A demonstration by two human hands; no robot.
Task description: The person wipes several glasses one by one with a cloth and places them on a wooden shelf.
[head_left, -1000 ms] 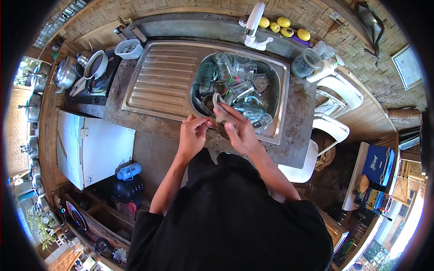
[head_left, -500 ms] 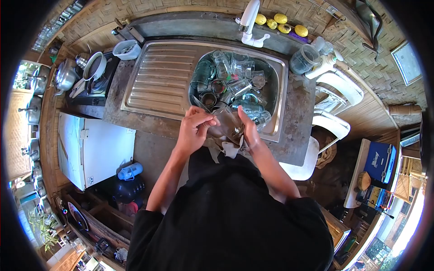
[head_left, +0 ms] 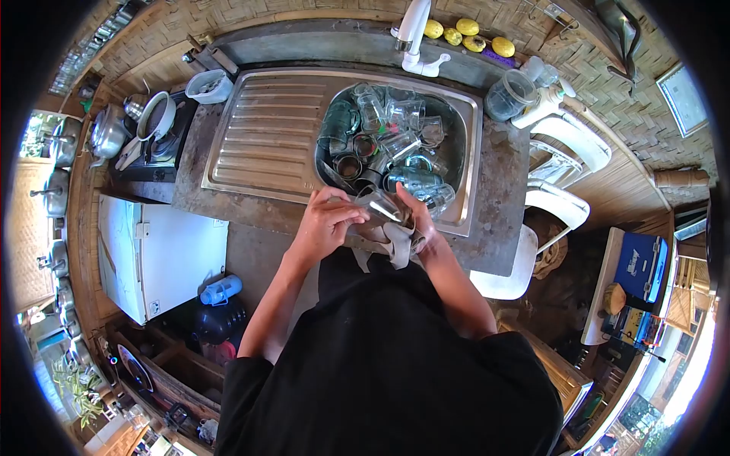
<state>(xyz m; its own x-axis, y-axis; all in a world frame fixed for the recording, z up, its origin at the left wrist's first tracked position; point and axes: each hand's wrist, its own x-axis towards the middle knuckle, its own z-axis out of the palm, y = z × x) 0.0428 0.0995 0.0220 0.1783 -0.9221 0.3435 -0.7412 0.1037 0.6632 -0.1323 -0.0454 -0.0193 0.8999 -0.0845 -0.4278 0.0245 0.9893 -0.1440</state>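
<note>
A clear glass [head_left: 380,205] is between my hands at the front edge of the steel sink [head_left: 473,163]. My right hand [head_left: 418,220] grips the glass from the right, with a pale cloth [head_left: 399,242] hanging beneath it. At the glass's left side, my left hand [head_left: 327,220] has its thumb and fingers pinched together; what they hold, if anything, is too small to make out. Several glass mugs and tumblers [head_left: 403,144] lie piled in the basin beyond my hands.
A white faucet [head_left: 413,38] stands behind the basin, with yellow fruits [head_left: 468,27] beside it. The ribbed drainboard [head_left: 266,137] lies left, a plastic tub [head_left: 209,87] beyond it. A clear container [head_left: 509,96] stands right, near white chairs [head_left: 559,205].
The glass has tilted and moved slightly lower between my hands. The cloth hangs further out to the right, and my left hand has shifted a little down.
</note>
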